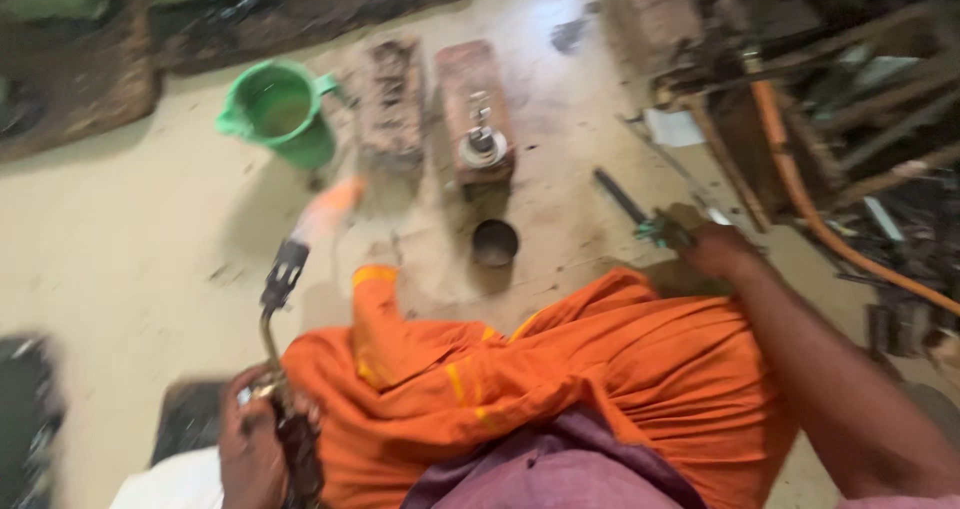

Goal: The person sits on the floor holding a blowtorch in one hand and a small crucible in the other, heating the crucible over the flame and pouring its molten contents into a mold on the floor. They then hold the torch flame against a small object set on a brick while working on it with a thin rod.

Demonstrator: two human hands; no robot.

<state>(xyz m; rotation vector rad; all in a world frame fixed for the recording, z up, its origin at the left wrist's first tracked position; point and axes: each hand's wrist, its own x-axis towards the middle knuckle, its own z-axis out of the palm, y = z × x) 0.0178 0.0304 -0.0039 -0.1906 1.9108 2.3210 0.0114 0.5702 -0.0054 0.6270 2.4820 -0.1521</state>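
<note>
My left hand (250, 439) grips the handle of a gas torch (280, 289) at the lower left. Its dark nozzle points up and away, with an orange flame (328, 209) burning at the tip. My right hand (715, 249) reaches out at the right and closes on a small greenish tool (660, 231) with a dark rod (620, 194) beside it on the floor. Orange cloth (560, 389) covers my lap between the two arms. The picture is blurred.
A green plastic jug (280, 114) stands at the upper left. Two bricks (390, 99) lie side by side, the right brick (475, 89) carrying a small metal piece (482, 144). A small dark cup (495, 241) sits below them. An orange hose (800, 189) crosses cluttered shelving at the right.
</note>
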